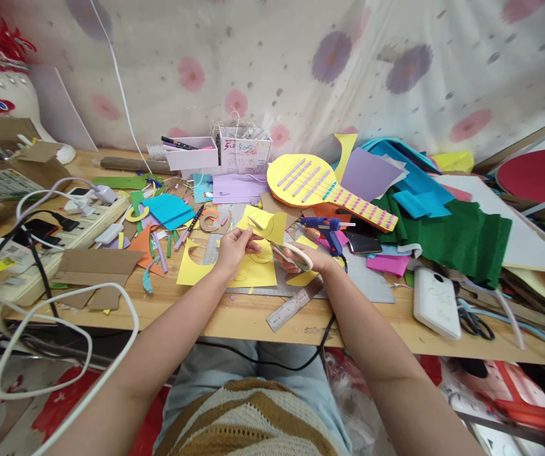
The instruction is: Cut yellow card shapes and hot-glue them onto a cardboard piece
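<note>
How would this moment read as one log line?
left hand: holding yellow paper | right hand: holding scissors | nearby: metal ruler, blue glue gun

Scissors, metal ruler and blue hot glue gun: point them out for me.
Scissors [305, 255]: head view, on the white handle.
Metal ruler [295, 306]: head view, on the middle of its flat face.
Blue hot glue gun [323, 225]: head view, on its body.
</note>
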{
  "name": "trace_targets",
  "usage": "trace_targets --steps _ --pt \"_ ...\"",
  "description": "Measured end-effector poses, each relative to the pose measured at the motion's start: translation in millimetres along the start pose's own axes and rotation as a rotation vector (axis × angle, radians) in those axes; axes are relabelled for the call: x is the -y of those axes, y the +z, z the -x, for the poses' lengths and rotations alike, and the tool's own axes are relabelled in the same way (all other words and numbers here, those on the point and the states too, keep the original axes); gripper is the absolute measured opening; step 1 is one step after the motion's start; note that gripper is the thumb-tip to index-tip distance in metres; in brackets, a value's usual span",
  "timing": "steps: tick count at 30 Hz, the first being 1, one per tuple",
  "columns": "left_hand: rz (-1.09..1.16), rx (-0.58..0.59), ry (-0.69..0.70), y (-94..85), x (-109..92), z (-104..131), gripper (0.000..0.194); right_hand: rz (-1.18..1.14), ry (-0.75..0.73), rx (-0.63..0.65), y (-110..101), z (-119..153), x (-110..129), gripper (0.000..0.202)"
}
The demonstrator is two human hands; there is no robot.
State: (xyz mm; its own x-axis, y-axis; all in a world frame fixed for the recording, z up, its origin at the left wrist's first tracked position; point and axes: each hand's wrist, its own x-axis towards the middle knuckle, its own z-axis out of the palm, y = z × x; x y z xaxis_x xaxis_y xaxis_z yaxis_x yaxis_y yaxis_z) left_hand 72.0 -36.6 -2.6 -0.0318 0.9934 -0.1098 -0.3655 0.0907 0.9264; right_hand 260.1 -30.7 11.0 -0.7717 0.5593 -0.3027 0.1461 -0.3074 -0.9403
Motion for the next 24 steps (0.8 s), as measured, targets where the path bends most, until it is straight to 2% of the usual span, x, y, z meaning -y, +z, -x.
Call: trace_targets --steps 7,21,24 --pt "0.024 -0.006 -0.049 1.8 -3.4 1.6 0.024 -0.01 -0.007 0.033 -3.7 -1.0 -3.9 0.048" --pt "0.108 0.054 -0.119 3.8 -6.1 5.9 0.018 0.035 -0.047 0.039 -6.0 -1.3 -5.7 0.048" --pt "0.082 0.03 -0.149 2.8 -4.5 4.3 0.022 0.033 -0.042 0.033 -4.6 0.5 -3.4 0.048"
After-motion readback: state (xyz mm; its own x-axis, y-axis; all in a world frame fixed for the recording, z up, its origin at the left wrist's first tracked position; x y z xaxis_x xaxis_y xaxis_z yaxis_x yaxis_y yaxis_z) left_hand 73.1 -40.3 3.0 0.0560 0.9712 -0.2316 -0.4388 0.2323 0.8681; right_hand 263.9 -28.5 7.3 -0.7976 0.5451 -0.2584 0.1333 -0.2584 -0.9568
